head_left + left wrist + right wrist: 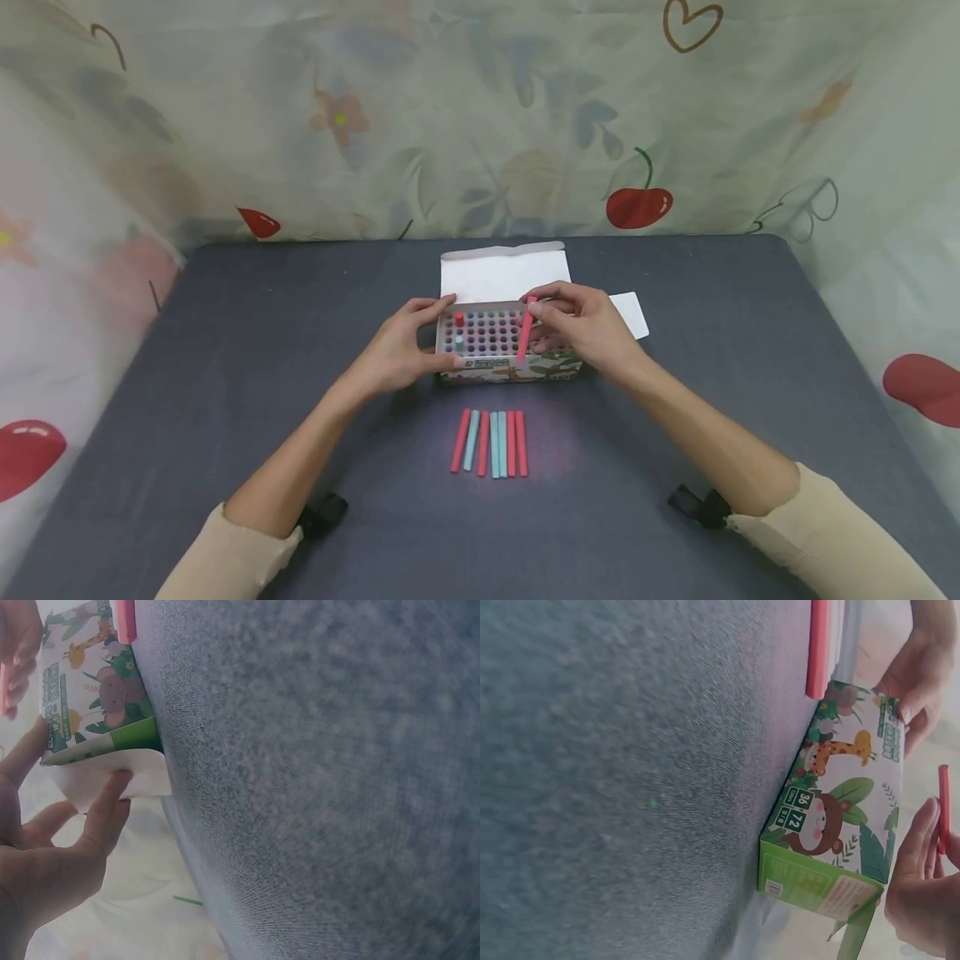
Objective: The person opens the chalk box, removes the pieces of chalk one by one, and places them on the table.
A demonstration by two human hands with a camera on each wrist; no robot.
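A printed cardboard box (517, 372) stands at the table's middle, its white lid (504, 279) folded back. Inside is a grey insert (491, 335) with rows of round holes. One red chalk stick (459, 319) and one light blue one (459, 342) stand in holes on its left side. My left hand (401, 348) holds the box's left end, thumb along the front edge and fingers around the side and back. Between thumb and fingers, my right hand (596, 325) pinches another red chalk stick (944, 802), tilted above the insert's right part.
In front of the box, several red and light blue chalk sticks (482, 444) lie side by side on the dark grey table (585, 508). A white side flap (630, 314) sticks out at the box's right. Behind the table hangs a patterned curtain (450, 117).
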